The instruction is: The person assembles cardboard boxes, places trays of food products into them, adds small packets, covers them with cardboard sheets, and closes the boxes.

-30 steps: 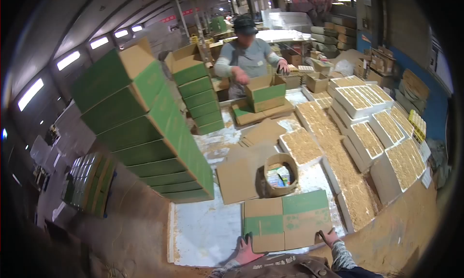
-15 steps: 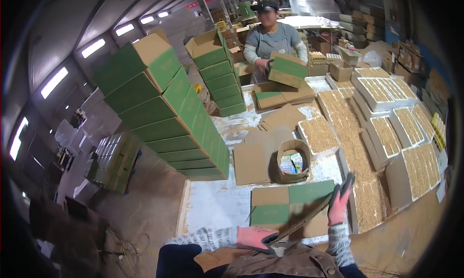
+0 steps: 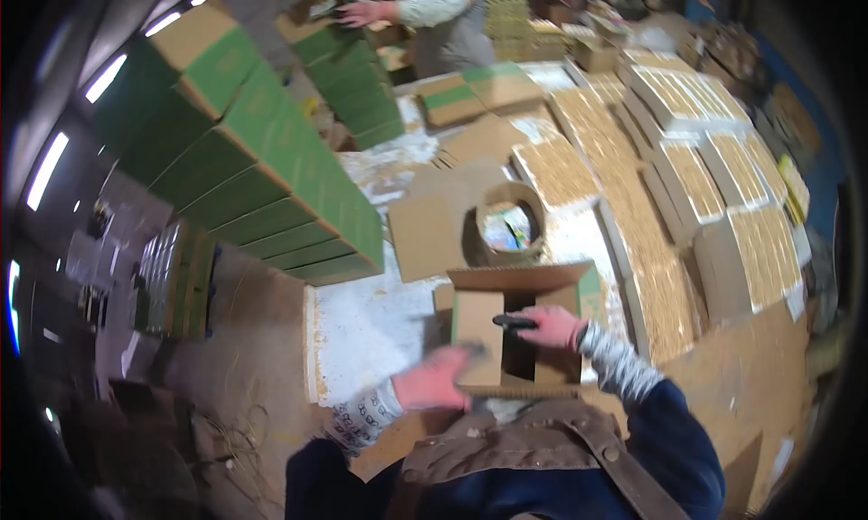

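Bright windows point(image 3: 47, 171) along a dim wall point(image 3: 89, 145), brownish floor point(image 3: 249, 326).

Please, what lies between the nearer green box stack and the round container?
A flat brown cardboard sheet lies between the stack and container, in the head view.

Inside the open box point(image 3: 477, 316), cardboard panels point(image 3: 557, 357) are flanking a dark gap, while its far wall point(image 3: 529, 278) is standing up behind. The left grip point(image 3: 436, 380), blurred, is blocking the box's left near edge; the right grip point(image 3: 548, 327) is hanging over the gap. A round bin point(image 3: 508, 193) is obstructing the space just beyond the box. Left of the box, bare worktop point(image 3: 362, 339) is offering a lane, with stacked green boxes point(image 3: 280, 194) walling off its far end. Right of the box, a narrow strip is running along a long tray point(image 3: 617, 240). A brown apron point(image 3: 506, 439) is crowding the box's near side.
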The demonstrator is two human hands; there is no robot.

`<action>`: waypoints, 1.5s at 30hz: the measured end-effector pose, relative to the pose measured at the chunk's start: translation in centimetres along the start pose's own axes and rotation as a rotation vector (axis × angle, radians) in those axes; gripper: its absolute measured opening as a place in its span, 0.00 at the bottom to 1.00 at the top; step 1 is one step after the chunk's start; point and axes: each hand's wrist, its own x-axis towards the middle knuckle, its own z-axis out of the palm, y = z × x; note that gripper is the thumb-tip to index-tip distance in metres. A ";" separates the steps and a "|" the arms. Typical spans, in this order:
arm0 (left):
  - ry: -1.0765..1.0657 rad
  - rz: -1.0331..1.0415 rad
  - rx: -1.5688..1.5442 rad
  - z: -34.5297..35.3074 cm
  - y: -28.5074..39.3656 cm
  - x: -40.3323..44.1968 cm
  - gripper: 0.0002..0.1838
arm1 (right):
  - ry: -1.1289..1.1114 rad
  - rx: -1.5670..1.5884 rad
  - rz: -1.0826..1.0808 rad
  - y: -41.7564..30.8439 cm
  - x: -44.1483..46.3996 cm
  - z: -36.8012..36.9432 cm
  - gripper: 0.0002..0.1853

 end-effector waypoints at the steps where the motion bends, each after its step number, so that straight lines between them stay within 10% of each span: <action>1: 0.262 -0.188 -0.031 -0.6 0.1 0.7 0.55 | -0.135 0.168 0.123 -0.5 0.4 -2.0 0.19; 3: 0.627 -0.414 0.390 1.4 -1.8 3.1 0.53 | 0.161 0.061 -0.112 -2.6 1.0 -7.6 0.11; 6: 0.570 -0.543 -0.666 3.3 -4.1 4.1 0.48 | 1.011 0.849 -0.089 -3.6 2.2 -13.6 0.17; 8: 0.672 -0.361 -0.337 5.8 -7.9 3.0 0.46 | 0.961 -0.146 0.167 1.1 2.4 -8.1 0.27; 11: 0.855 -0.373 -0.568 7.4 -8.3 3.5 0.40 | 0.607 -0.481 0.330 -0.5 -3.4 -0.3 0.33; 13: 0.798 -0.411 -0.735 7.1 -6.4 3.7 0.32 | 0.847 -0.379 0.456 -1.2 -6.3 1.3 0.35; 17: 0.501 -0.338 -0.744 4.3 -4.5 3.5 0.27 | -0.030 0.139 0.855 -3.2 -10.2 -4.3 0.37; 19: 0.680 -0.108 -0.459 3.3 -6.1 2.0 0.27 | 0.188 0.058 0.648 -3.4 -12.1 -3.4 0.37; 24: 0.656 -0.535 -0.403 -0.3 -13.6 0.3 0.25 | 0.634 0.016 0.139 1.0 -11.1 3.9 0.32; 27: 0.567 -0.617 -0.053 0.4 -9.4 3.3 0.22 | 0.674 -0.303 0.411 5.9 -14.7 4.0 0.33; 29: 0.591 -0.600 0.045 -0.1 -6.8 5.7 0.18 | 1.433 -0.051 0.944 10.3 -17.8 5.1 0.37; 31: 0.633 -0.525 0.034 -0.1 -6.9 6.3 0.18 | 1.827 0.748 0.929 17.3 -22.4 6.9 0.36; 32: 0.678 -0.471 -0.032 0.5 -8.3 6.5 0.20 | 1.826 1.319 0.809 21.1 -24.1 9.1 0.36; 39: 0.653 -0.583 -0.527 0.1 -9.4 5.4 0.19 | 1.773 0.941 0.888 16.6 -21.8 4.5 0.38; 41: 0.692 -0.584 -0.577 0.5 -10.4 4.8 0.19 | 1.659 1.340 0.798 14.3 -22.8 2.2 0.32; 45: 0.787 -0.472 -0.645 2.2 -14.9 4.0 0.20 | 1.459 1.166 0.533 5.3 -21.3 -1.8 0.26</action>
